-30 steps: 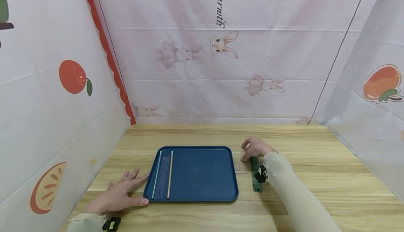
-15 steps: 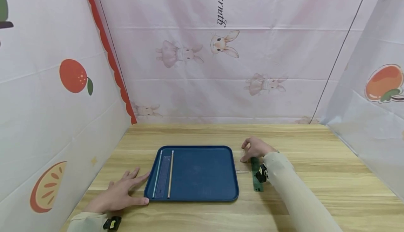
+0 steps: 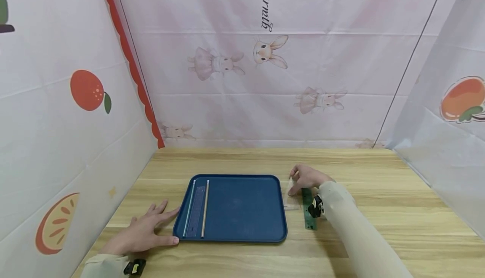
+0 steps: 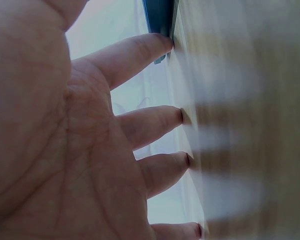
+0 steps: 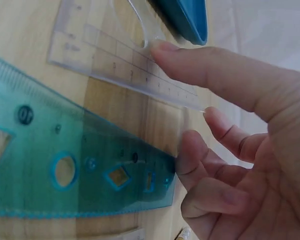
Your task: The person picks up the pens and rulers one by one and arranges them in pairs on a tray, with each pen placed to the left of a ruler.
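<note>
My left hand (image 3: 142,231) lies spread on the table, its thumb and index fingertip touching the left edge of a blue tray (image 3: 246,210). In the left wrist view its fingers (image 4: 150,122) are straight, with the tips down on the wood. Right of the tray, my right hand (image 3: 307,176) pinches a clear set square (image 5: 125,62) between thumb and index finger near one corner. A green ruler (image 3: 310,219) lies on the table below that hand, partly hidden by wrist and fingers. Inside the tray are a teal pencil (image 3: 189,209), a clear purplish ruler (image 3: 195,211) and a golden pencil (image 3: 205,209).
At the lower edge of the right wrist view, a pencil end (image 5: 184,233) and a pale strip (image 5: 127,235) lie on the table. Printed cloth (image 3: 235,114) stands behind the table, with more cloth at both sides.
The set square's edge at my right fingers has tilted up slightly and shows more plainly. My left hand, the tray and its contents have stayed put.
</note>
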Demonstrator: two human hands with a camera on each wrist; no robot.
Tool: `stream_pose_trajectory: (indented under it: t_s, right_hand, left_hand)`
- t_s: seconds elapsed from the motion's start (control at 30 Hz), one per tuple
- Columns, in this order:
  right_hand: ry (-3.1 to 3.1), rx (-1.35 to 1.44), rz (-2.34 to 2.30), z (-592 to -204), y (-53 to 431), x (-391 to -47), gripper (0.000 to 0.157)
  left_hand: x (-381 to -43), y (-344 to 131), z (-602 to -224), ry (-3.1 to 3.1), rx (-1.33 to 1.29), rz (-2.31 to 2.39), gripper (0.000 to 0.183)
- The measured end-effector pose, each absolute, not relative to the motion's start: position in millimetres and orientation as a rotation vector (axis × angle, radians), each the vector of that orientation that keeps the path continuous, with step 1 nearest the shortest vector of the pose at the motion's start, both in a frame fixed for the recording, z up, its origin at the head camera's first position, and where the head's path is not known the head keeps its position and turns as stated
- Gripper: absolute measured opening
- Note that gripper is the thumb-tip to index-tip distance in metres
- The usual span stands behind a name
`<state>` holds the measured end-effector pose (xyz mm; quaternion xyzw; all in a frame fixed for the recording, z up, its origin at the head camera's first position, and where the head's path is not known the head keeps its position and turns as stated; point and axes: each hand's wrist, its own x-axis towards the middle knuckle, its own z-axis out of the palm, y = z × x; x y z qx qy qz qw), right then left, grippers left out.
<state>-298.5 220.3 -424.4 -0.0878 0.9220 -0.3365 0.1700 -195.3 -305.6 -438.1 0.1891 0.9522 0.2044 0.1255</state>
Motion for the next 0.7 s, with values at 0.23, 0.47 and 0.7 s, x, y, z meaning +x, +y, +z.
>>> stream_pose_trajectory:
  t_s: [0.23, 0.47, 0.7]
  right_hand:
    - [2.549, -0.286, -1.093, -422.7, 219.6, -299.3, 0.060]
    - [2.495, -0.273, -1.255, -422.4, 218.7, -298.7, 0.063]
    - [2.449, -0.235, -1.364, -418.1, 220.7, -293.3, 0.070]
  left_hand:
    - [-195.3, -304.3, -437.4, 2.778, 0.543, 0.582, 0.094]
    - [-194.9, -305.0, -437.5, 2.785, 0.546, 0.580, 0.094]
    - [-195.0, -305.6, -439.2, 2.796, 0.554, 0.576, 0.097]
